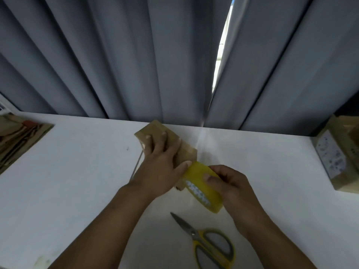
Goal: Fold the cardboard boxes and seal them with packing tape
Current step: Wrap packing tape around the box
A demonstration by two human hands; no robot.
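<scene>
**Small box pinned flat, tape roll at its near corner**

1 small brown cardboard box (pixel 182 152) sits folded up near the far edge of the white table, turned diagonally so 1 corner points toward the curtain. Its top face is plain and looks closed; the left hand (pixel 161 167) lies spread across it, palm down, thumb at the near right edge. The yellowish roll of packing tape (pixel 200 183) stands on edge against the box's near right corner, its printed inner core facing the viewer. The right hand (pixel 227 183) grips the roll, thumb pressed on its outer face.
</scene>
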